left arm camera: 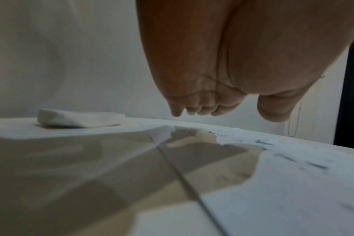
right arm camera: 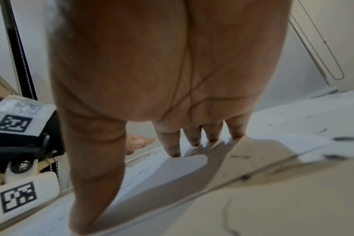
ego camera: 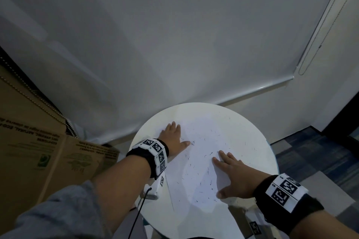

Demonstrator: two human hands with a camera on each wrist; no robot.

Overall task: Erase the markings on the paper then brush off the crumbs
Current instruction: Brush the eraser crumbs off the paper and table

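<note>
Flat on the white sheet of paper [ego camera: 196, 163] lay both hands, left hand [ego camera: 173, 136] and right hand [ego camera: 232, 173], fingers straight, holding nothing; dark crumbs [ego camera: 208, 155] lay between them.

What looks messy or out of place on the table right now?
Dark eraser crumbs are scattered over the paper, some beyond it on the round table. Left hand and right hand lie flat on the sheet. The eraser sits idle near the table's edge.

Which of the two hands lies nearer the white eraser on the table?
The left hand: its wrist view shows the eraser lying just beside it on the table. The right hand rests flat across the paper, farther off.
</note>
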